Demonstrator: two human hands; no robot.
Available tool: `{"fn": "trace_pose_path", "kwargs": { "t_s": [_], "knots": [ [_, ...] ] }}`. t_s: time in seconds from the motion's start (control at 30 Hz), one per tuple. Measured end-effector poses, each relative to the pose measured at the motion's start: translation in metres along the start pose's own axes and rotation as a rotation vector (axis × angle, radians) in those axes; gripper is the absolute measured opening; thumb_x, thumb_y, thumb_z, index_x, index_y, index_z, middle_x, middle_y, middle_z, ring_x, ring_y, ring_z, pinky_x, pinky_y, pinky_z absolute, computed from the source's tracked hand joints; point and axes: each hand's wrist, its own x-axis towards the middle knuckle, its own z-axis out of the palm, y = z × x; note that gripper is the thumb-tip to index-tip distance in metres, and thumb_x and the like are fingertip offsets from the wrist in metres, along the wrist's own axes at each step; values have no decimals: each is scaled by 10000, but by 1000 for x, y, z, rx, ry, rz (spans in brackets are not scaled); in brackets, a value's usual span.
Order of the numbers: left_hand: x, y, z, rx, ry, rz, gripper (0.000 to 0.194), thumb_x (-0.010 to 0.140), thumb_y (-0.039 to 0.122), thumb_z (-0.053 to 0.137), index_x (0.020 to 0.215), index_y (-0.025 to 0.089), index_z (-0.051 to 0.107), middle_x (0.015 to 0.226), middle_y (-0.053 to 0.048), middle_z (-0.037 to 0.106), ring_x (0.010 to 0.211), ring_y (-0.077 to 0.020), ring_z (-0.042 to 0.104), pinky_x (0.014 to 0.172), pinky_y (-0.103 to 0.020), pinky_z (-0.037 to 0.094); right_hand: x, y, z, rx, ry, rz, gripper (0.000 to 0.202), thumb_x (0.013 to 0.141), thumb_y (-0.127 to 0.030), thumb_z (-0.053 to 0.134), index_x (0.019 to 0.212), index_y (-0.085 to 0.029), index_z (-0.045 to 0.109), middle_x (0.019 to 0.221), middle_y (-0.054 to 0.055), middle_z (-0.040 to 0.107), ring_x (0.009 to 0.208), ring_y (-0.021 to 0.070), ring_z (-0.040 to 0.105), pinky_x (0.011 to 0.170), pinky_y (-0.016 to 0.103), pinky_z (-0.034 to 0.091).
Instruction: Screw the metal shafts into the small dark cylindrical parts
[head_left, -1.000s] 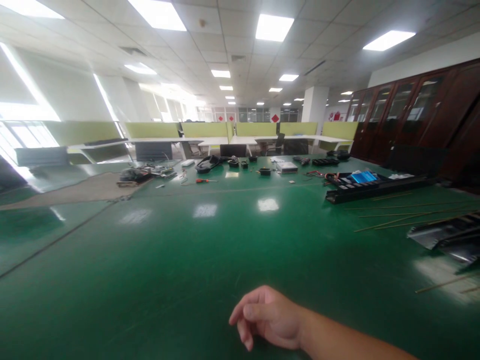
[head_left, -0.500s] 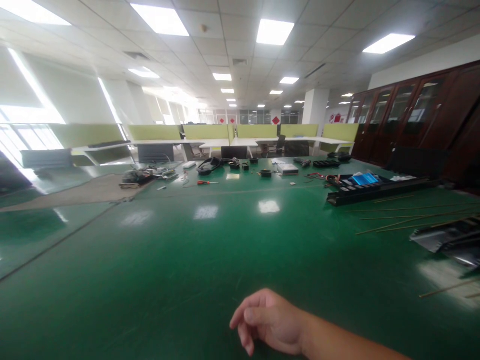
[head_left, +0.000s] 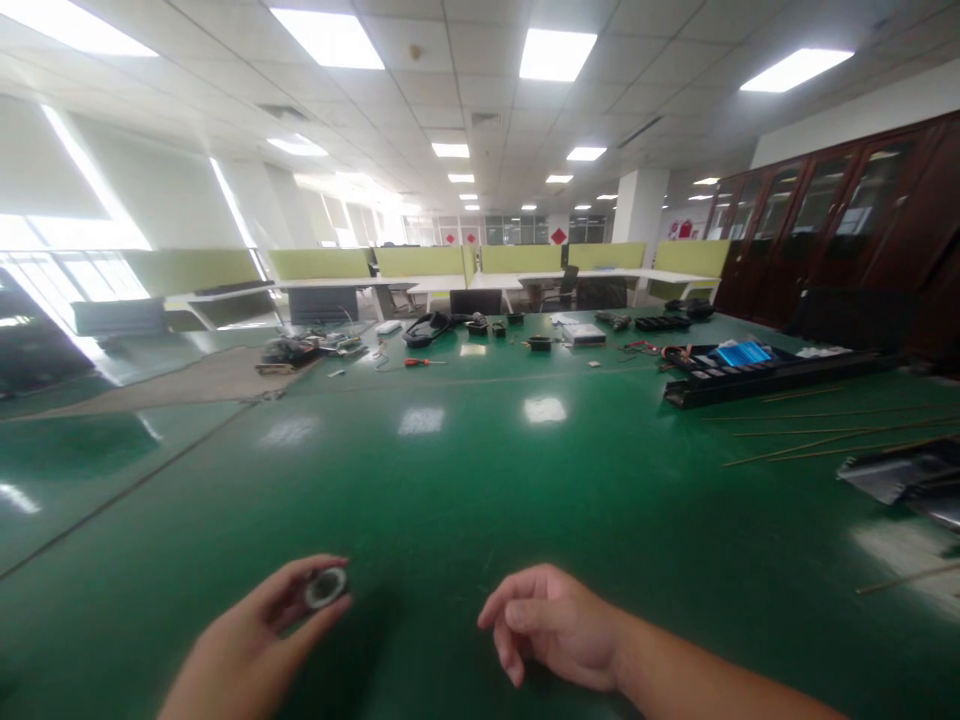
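Between the thumb and fingers of my left hand (head_left: pixel 274 620) is a small round dark part with a pale ring (head_left: pixel 326 588) on its face; its exact kind is too blurred to name. That hand is held over the green table (head_left: pixel 420 500) at lower left. Across from it, at lower centre right, my right hand (head_left: pixel 551 625) is loosely curled with its fingers apart and nothing visible in it. The two hands are apart from each other.
Toward the far side lie an orange screwdriver (head_left: pixel 425 362), a white box (head_left: pixel 583 334) and a heap of electronic parts (head_left: pixel 296 348). On the right are a long black channel (head_left: pixel 750 383), thin rods (head_left: pixel 817 436) and metal pieces (head_left: pixel 900 470).
My left hand has come into view from below, holding the round part. My right hand stays nearly in place. The whole view has shifted slightly.
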Motion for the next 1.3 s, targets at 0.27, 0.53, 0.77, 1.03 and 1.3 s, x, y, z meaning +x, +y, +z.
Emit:
{"fn": "trace_pose_path", "kwargs": {
  "t_s": [0.27,0.53,0.77,1.03,1.3],
  "knots": [
    [7,64,89,-113,-287,197,255,743,296,692,983,211,676,963,-38,735,884,-240,703,858,-372,557,-1,-1,0,-542,504,-307,381,737,-122,675,1110,-163,613,862,10,600,690,122,560,656,258,457],
    [1,41,102,-16,-430,536,241,868,226,646,1102,275,682,1078,-40,679,1011,-213,636,906,-319,508,-5,10,-4,-907,541,-291,611,735,-82,654,1291,-280,497,988,1,611,754,141,598,712,272,484],
    [3,34,115,-30,-427,566,331,871,210,654,1187,311,654,1129,-25,681,1047,-207,641,936,-315,512,-7,4,-2,-998,549,-229,536,751,-105,664,1243,-281,544,839,-26,615,737,154,597,700,268,459],
    [2,29,117,6,-337,444,260,807,220,704,1058,278,665,1039,-16,711,968,-222,671,880,-332,532,-9,4,-1,-968,559,-205,489,748,-70,637,1197,-255,577,795,-36,595,702,139,581,674,247,455],
    [-2,35,116,-5,-369,511,243,823,248,701,1064,273,680,1044,-35,718,971,-225,674,883,-332,538,-10,0,4,-966,546,-213,413,738,-60,623,1109,-243,623,840,-21,624,713,144,589,666,246,459]
  ]
}}
